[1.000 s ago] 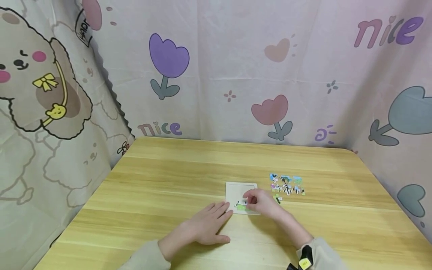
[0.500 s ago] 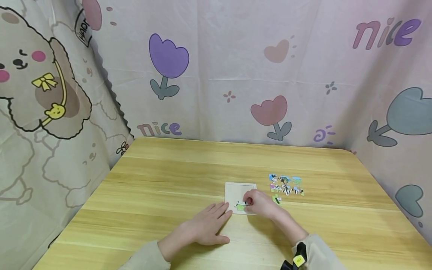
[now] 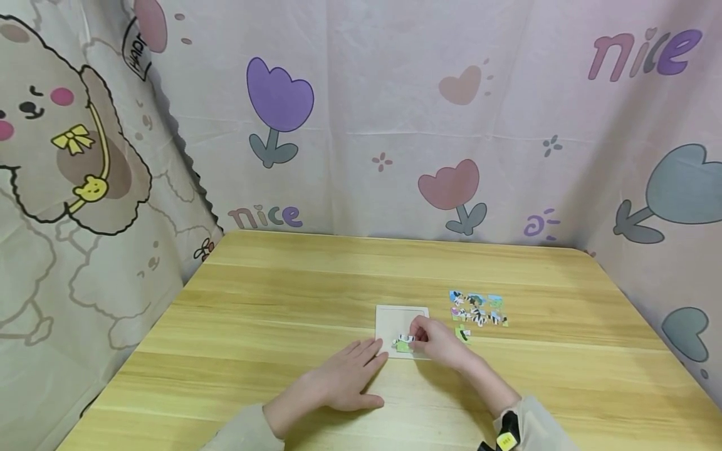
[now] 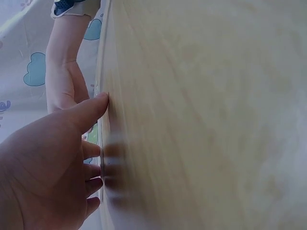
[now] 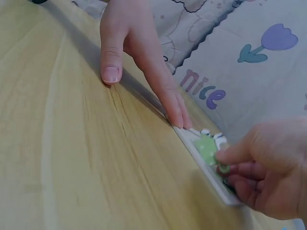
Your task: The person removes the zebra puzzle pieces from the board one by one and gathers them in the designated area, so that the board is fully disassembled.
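A square white puzzle tray (image 3: 389,321) lies on the table, with a green-and-white jigsaw piece (image 3: 403,346) at its near edge. My right hand (image 3: 440,343) is over the tray's right side. In the right wrist view, its thumb and curled fingers pinch the green jigsaw piece (image 5: 206,147), which stands tilted up from the tray; my fingers hide part of it. My left hand (image 3: 351,377) lies flat with fingers straight, their tips touching the tray's left near corner. The thumb spreads apart on the table in the left wrist view.
Several loose jigsaw pieces (image 3: 478,316) with animal pictures lie in rows right of the tray. One more green piece (image 3: 462,333) sits just nearer. The wooden table (image 3: 282,282) ends at a printed curtain (image 3: 350,125) behind.
My right fingers have shifted slightly within the tray, and more of the green piece shows beside them than half a second ago. The left hand has stayed in place.
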### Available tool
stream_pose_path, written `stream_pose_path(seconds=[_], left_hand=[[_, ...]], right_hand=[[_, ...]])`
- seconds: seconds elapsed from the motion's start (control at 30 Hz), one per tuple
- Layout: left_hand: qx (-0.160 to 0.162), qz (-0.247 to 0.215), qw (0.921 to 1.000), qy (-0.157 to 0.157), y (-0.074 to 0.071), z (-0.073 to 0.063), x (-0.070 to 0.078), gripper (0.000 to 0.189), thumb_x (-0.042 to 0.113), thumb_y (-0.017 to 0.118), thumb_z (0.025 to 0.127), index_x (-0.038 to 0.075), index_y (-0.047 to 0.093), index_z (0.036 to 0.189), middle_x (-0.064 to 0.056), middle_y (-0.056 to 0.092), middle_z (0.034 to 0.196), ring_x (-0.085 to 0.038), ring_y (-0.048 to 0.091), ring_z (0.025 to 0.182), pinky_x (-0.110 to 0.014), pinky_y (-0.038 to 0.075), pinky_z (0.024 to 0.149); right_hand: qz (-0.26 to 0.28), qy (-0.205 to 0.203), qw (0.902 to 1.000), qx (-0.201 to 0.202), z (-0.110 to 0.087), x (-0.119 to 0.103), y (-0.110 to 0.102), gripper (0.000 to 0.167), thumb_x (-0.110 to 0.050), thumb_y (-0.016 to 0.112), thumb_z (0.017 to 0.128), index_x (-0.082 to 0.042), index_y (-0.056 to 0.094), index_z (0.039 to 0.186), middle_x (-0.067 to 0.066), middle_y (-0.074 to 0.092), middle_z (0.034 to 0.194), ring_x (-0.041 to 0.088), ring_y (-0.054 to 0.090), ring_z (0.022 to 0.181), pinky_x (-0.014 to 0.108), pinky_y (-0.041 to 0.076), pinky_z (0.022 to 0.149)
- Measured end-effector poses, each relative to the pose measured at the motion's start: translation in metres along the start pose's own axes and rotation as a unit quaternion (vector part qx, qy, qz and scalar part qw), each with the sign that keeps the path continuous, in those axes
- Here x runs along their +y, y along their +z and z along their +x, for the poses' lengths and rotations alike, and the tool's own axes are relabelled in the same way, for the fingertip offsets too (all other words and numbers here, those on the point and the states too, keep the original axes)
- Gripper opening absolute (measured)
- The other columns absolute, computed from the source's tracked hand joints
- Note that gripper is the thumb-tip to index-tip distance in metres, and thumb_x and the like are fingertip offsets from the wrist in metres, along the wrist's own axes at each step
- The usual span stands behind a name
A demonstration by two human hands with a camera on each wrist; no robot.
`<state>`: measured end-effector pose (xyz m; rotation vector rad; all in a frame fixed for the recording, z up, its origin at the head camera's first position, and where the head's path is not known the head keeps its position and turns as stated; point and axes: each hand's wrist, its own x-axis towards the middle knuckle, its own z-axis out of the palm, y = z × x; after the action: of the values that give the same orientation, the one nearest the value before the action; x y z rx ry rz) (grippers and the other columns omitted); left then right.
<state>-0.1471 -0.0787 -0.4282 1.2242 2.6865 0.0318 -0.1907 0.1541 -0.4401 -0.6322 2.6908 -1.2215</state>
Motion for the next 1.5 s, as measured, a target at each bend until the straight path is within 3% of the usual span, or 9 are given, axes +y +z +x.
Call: stream_pose_path(seconds=[0.3, 0.5, 0.7, 0.93, 1.13, 1.33, 1.5], left_hand=[[0.0, 0.006, 1.0, 0.001, 0.0, 0.0, -0.001, 0.078, 0.061, 0.04, 0.089, 0.009, 0.028, 0.146, -0.013, 0.017, 0.152, -0.025, 0.015, 0.139, -0.038, 0.017, 0.112], [0.001, 0.009, 1.0, 0.004, 0.0, 0.0, -0.001, 0.077, 0.06, 0.041, 0.09, 0.008, 0.029, 0.146, -0.013, 0.018, 0.152, -0.025, 0.015, 0.139, -0.038, 0.019, 0.112], [0.003, 0.012, 0.9999, 0.006, -0.001, 0.0, 0.0, 0.076, 0.059, 0.043, 0.09, 0.007, 0.029, 0.145, -0.014, 0.019, 0.151, -0.026, 0.017, 0.139, -0.038, 0.019, 0.112], [0.002, 0.009, 0.9999, 0.006, -0.004, 0.0, 0.0, 0.075, 0.057, 0.044, 0.09, 0.007, 0.03, 0.145, -0.014, 0.02, 0.151, -0.026, 0.017, 0.139, -0.039, 0.019, 0.112], [0.0, 0.007, 1.0, 0.005, -0.003, 0.0, 0.0, 0.075, 0.057, 0.044, 0.09, 0.007, 0.03, 0.145, -0.014, 0.019, 0.151, -0.026, 0.017, 0.139, -0.039, 0.019, 0.112], [0.001, 0.007, 1.0, 0.006, -0.002, 0.0, 0.0, 0.076, 0.058, 0.044, 0.09, 0.008, 0.03, 0.145, -0.014, 0.019, 0.152, -0.026, 0.017, 0.139, -0.038, 0.019, 0.112], [0.0, 0.01, 0.9999, 0.006, -0.001, 0.001, -0.001, 0.076, 0.058, 0.042, 0.09, 0.008, 0.029, 0.146, -0.014, 0.018, 0.152, -0.025, 0.016, 0.139, -0.038, 0.019, 0.112]], right_hand=[[0.109, 0.012, 0.9934, 0.035, -0.009, 0.016, -0.005, 0.012, -0.004, 0.064, 0.083, -0.002, 0.057, 0.093, 0.003, 0.057, 0.081, 0.014, 0.053, 0.074, 0.023, 0.047, 0.065], [0.092, 0.011, 0.994, 0.058, -0.02, 0.026, -0.024, 0.017, -0.006, 0.065, 0.084, -0.001, 0.061, 0.099, 0.003, 0.059, 0.086, 0.014, 0.057, 0.08, 0.025, 0.049, 0.075], [0.101, 0.035, 0.9911, 0.079, -0.039, 0.044, -0.055, 0.02, -0.003, 0.065, 0.083, 0.004, 0.061, 0.102, 0.009, 0.06, 0.088, 0.014, 0.057, 0.079, 0.024, 0.052, 0.069], [0.111, 0.092, 0.9856, 0.089, -0.062, 0.064, -0.086, 0.025, -0.005, 0.061, 0.087, 0.009, 0.058, 0.108, 0.013, 0.06, 0.089, 0.013, 0.056, 0.07, 0.026, 0.05, 0.057], [0.063, 0.125, 0.9868, 0.081, -0.068, 0.079, -0.095, 0.027, -0.007, 0.06, 0.088, 0.006, 0.061, 0.112, 0.008, 0.058, 0.081, 0.011, 0.048, 0.063, 0.024, 0.046, 0.052], [-0.038, 0.114, 0.9884, 0.094, -0.065, 0.08, -0.09, 0.02, -0.007, 0.063, 0.086, 0.0, 0.067, 0.104, 0.006, 0.063, 0.088, 0.013, 0.051, 0.073, 0.026, 0.044, 0.061], [-0.076, 0.105, 0.9855, 0.109, -0.063, 0.078, -0.086, 0.017, -0.004, 0.063, 0.084, -0.001, 0.068, 0.1, 0.005, 0.064, 0.089, 0.015, 0.052, 0.075, 0.027, 0.044, 0.063]])
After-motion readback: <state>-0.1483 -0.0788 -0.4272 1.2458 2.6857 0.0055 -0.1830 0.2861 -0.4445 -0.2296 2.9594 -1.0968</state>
